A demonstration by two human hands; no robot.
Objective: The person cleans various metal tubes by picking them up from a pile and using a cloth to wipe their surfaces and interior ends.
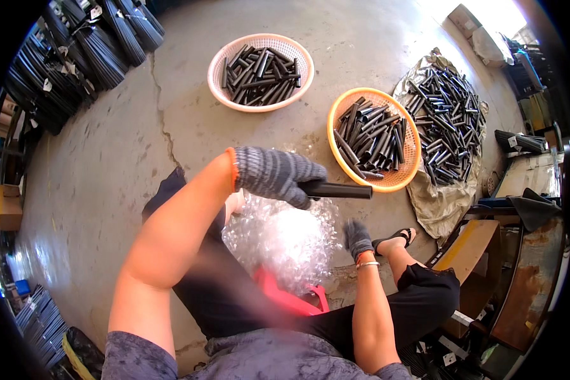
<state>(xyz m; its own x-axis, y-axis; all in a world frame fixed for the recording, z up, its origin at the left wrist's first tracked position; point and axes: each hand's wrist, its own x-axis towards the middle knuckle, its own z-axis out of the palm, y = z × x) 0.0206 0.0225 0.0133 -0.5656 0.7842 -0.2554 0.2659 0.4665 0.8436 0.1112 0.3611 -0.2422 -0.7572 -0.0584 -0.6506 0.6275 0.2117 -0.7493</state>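
My left hand (275,175), in a striped grey knit glove with an orange cuff, is closed around one end of a black tube (342,190). The tube points right, toward the orange basket. Lower right of it, my right hand (359,239), in a similar dark glove, stretches its fingers out with nothing seen in them. Between my legs lies a shiny heap of clear plastic (288,237), beside my right hand. A red plastic object (278,294) pokes out from under the heap; its full shape is hidden.
An orange basket (415,161) and a pink basket (308,69) hold short black tubes. Many more tubes (446,117) are piled on a crumpled sheet (440,212) at right. Bundles of long dark rods (76,50) stand at upper left. A cardboard box (472,250) is near my right leg.
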